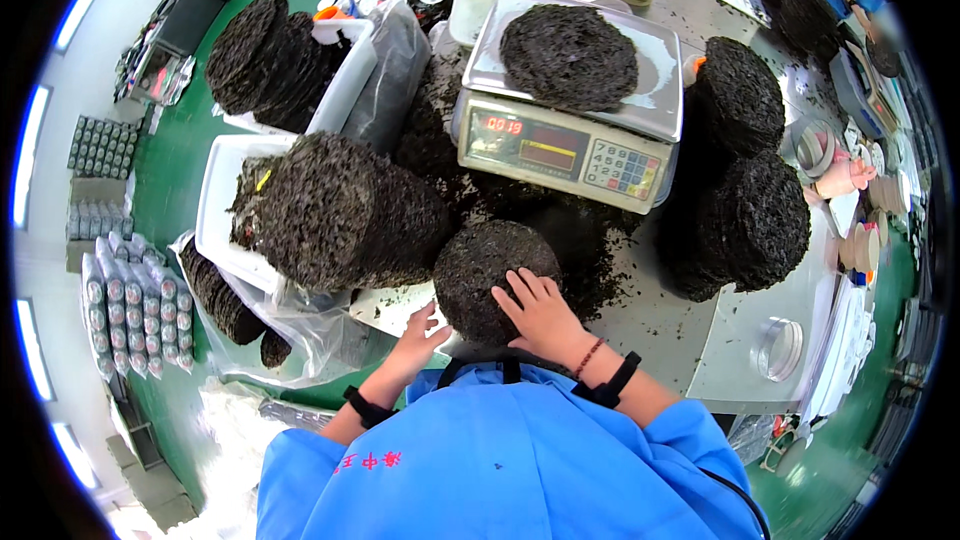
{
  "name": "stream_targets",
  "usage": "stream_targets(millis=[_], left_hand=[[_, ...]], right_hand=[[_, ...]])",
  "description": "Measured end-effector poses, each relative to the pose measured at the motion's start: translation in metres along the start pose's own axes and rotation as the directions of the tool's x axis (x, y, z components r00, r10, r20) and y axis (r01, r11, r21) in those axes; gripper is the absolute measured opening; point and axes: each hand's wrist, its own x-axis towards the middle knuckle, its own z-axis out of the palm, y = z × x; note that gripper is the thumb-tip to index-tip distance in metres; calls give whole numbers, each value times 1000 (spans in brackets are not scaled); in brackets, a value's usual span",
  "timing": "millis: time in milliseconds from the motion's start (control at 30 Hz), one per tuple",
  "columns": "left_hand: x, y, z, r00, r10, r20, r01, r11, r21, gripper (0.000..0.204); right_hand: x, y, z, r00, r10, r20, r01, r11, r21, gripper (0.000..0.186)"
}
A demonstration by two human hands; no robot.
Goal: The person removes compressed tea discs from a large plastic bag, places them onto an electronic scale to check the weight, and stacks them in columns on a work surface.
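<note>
A dark, rough round cake, like pressed dried seaweed (485, 270), lies at the front edge of the table before me. My right hand (545, 315) rests on its right side, fingers spread flat over the top. Just left of the cake is my left hand (415, 342), its fingers apart and nothing in them; whether the fingertips touch the cake's side I cannot tell. Beyond, another seaweed cake (568, 55) sits on the metal pan of a digital scale (565, 155) with a lit red display. A tall stack of seaweed cakes (345, 210) leans to the left of my hands.
More seaweed stacks stand at the right (755, 220) and far left (265, 60). White tubs (225, 180) and a clear plastic bag (320, 340) line the left side. Dark crumbs litter the steel table (650, 310). A clear round dish (780, 348) lies at the right.
</note>
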Motion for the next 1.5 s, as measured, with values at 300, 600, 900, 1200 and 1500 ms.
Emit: stream_targets(millis=[300, 600, 900, 1200, 1500], left_hand=[[-11, 12, 25, 753, 616, -232, -477, 753, 453, 48], [17, 34, 26, 673, 602, 430, -656, 215, 724, 76], [10, 57, 5, 576, 811, 103, -733, 456, 505, 40], [-10, 85, -16, 714, 398, -575, -653, 676, -342, 22], [-25, 84, -22, 601, 461, -653, -689, 714, -129, 24]], right_hand=[[-3, 19, -36, 892, 451, -39, -268, 595, 758, 24], [-37, 50, -76, 502, 738, -452, 71, 485, 871, 24], [-65, 66, -91, 308, 810, -499, 206, 455, 866, 25], [-100, 119, -18, 345, 597, -724, -681, 691, 244, 51], [-8, -12, 24, 999, -51, -1, 50, 990, -134, 77]])
